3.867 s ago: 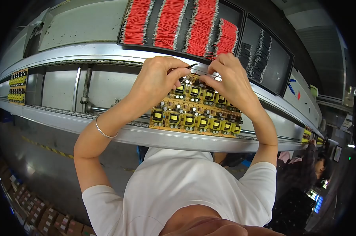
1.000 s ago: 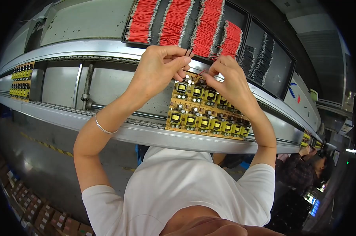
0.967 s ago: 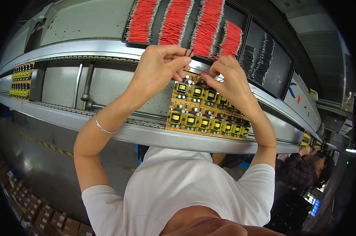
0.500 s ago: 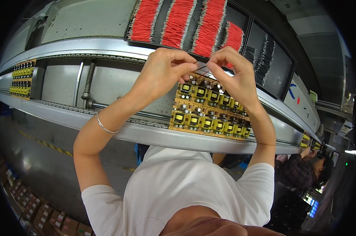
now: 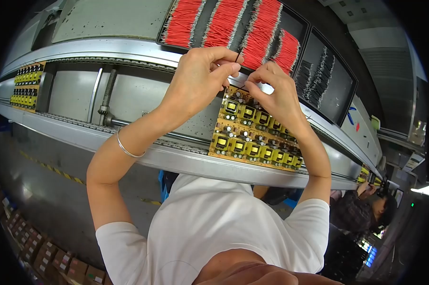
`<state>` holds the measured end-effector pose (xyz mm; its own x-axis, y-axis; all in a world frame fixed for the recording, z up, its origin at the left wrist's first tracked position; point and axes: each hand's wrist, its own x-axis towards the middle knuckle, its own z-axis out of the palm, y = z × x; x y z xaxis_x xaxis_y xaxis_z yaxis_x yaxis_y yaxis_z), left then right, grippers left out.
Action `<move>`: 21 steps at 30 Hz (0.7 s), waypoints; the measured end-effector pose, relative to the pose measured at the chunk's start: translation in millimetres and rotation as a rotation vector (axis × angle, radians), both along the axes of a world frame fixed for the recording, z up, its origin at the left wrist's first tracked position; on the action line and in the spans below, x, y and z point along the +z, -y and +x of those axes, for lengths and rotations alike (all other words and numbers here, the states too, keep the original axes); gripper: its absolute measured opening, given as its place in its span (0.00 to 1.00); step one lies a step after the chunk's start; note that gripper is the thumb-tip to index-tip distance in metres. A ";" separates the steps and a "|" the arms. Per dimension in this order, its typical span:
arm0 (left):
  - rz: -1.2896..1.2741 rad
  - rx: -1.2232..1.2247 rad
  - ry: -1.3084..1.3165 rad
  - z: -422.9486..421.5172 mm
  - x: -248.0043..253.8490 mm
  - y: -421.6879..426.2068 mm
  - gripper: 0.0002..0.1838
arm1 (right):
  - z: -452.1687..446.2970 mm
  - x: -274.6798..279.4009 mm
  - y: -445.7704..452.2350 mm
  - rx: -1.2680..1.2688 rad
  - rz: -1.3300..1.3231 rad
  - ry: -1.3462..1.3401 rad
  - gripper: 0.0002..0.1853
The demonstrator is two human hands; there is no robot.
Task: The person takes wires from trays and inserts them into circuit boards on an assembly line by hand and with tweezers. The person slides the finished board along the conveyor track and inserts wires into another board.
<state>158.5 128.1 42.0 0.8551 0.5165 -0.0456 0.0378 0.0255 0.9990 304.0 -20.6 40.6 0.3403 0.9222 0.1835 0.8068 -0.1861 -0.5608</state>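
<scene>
My left hand (image 5: 202,76) is closed in a pinch above the upper left corner of a circuit board panel (image 5: 216,151), with a thin black wire (image 5: 238,55) sticking up from its fingertips. Close beside it, my right hand (image 5: 277,94) pinches at a short dark wire end (image 5: 242,88) just over the panel's top edge. Rows of yellow transformers (image 5: 254,151) and small capacitors cover the panel. Part of its upper right side is hidden behind my right hand and forearm.
Beyond my hands, a black tray (image 5: 227,26) holds bundles of red wires (image 5: 183,21). Black wires (image 5: 324,71) lie in the adjoining tray (image 5: 340,92). The panel rests on conveyor rails (image 5: 176,164); another panel (image 5: 27,85) sits far left. A co-worker (image 5: 364,209) is at far right.
My left hand has risen a little, and the black wire now points upward from its fingers. The right hand has dipped slightly toward the panel's top edge. The view has shifted slightly.
</scene>
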 end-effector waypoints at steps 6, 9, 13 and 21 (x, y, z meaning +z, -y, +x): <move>-0.005 -0.020 -0.012 0.8 -4.4 0.1 0.07 | -0.6 -1.4 1.0 0.003 -0.055 0.054 0.03; 0.020 -0.072 -0.035 -0.7 -10.6 -2.0 0.06 | -3.4 -1.4 -1.0 0.030 -0.113 0.097 0.05; 0.012 -0.086 -0.028 -0.4 -11.5 2.0 0.06 | -8.1 3.0 -3.3 0.016 0.066 0.186 0.04; 0.038 -0.183 0.001 -1.0 -15.0 15.9 0.06 | -20.1 20.0 8.9 0.041 0.205 -0.159 0.05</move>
<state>157.5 112.2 27.0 0.9349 0.3539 -0.0283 0.0377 -0.0199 0.9991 283.9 -29.5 60.6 0.3427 0.8852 0.3147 0.7097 -0.0245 -0.7040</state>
